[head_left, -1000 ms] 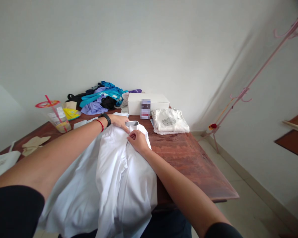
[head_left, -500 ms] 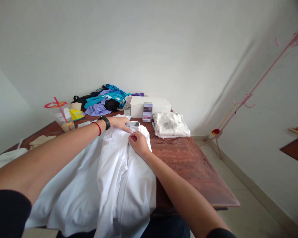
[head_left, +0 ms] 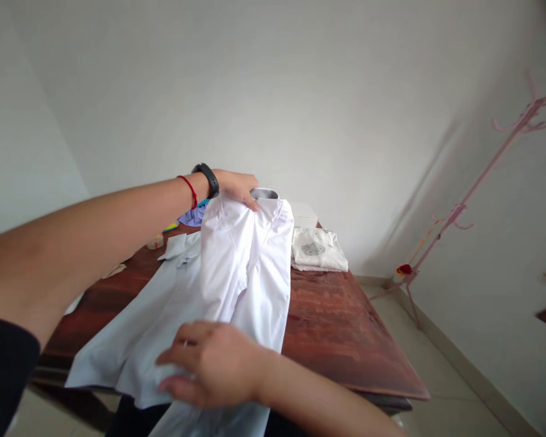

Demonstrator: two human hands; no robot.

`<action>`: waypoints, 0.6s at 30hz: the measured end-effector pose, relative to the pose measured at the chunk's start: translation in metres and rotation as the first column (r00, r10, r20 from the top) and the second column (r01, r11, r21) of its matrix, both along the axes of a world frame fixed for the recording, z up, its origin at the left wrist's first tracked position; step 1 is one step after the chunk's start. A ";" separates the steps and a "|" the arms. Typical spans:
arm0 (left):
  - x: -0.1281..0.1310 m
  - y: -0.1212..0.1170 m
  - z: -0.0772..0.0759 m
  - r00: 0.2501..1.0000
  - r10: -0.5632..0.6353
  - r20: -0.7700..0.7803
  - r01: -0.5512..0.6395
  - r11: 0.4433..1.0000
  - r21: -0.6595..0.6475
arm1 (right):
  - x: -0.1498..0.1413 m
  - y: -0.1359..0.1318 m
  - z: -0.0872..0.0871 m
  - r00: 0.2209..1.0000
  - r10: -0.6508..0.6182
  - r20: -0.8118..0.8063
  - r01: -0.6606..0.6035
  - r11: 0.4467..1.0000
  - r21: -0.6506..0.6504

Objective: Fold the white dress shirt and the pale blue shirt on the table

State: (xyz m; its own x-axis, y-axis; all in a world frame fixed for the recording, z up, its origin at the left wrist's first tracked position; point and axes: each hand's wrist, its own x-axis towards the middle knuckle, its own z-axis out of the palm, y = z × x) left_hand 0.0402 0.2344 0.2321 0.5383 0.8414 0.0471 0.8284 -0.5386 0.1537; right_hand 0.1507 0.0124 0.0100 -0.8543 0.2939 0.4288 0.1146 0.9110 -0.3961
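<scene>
A white garment [head_left: 264,261] hangs raised from the table by its upper end, where a banded opening with a grey inside shows. My left hand [head_left: 238,187] grips the fabric beside that opening, thumb in front. Spread beneath it to the left is more pale white cloth [head_left: 150,321], falling over the table's front edge; whether it is one piece with the raised part I cannot tell. My right hand [head_left: 213,364] is apart from the top, low in front of the cloth, with its fingers bent and spread, slightly blurred. Nothing shows in it.
On the brown wooden table [head_left: 346,328] a folded white printed garment [head_left: 318,249] lies at the right, before a white box [head_left: 304,213]. Purple and blue clothes [head_left: 193,216] are partly hidden behind my left arm. A pink coat stand [head_left: 477,176] stands at the right.
My left hand has lifted the top of the white garment upward. The right hand has left the opening and dropped toward me. The camera view has shifted.
</scene>
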 end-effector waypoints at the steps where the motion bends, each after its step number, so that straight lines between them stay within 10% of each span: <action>1: 0.002 -0.004 0.013 1.000 0.009 -0.016 -0.009 1.000 0.009 | -0.006 -0.013 -0.012 0.991 0.113 0.074 -0.109 0.993 -0.054; 3: 0.002 -0.010 0.038 0.997 0.041 -0.072 -0.039 0.999 0.026 | -0.012 -0.027 -0.038 0.950 0.267 0.162 -0.217 0.938 -0.271; 6: -0.009 -0.016 0.066 0.983 0.135 -0.121 -0.119 0.984 0.135 | -0.004 -0.028 -0.061 0.994 0.034 0.101 0.023 0.858 -0.512; 12: -0.063 -0.015 0.082 0.944 0.326 -0.042 -0.305 0.917 0.258 | 0.034 -0.015 -0.053 0.803 -0.594 0.045 0.583 0.767 -0.270; 18: -0.098 -0.025 0.073 0.878 0.462 0.124 -0.476 0.867 0.147 | 0.051 -0.012 -0.081 0.666 -0.746 0.030 0.730 0.642 -0.232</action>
State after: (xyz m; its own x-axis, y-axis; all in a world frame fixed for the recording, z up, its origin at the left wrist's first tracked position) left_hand -0.0581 0.2097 0.3047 0.0702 0.9690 0.2368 0.9782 -0.1134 0.1739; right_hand 0.2017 0.0001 -0.0710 -0.2881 0.9015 0.3229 0.6807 0.4299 -0.5931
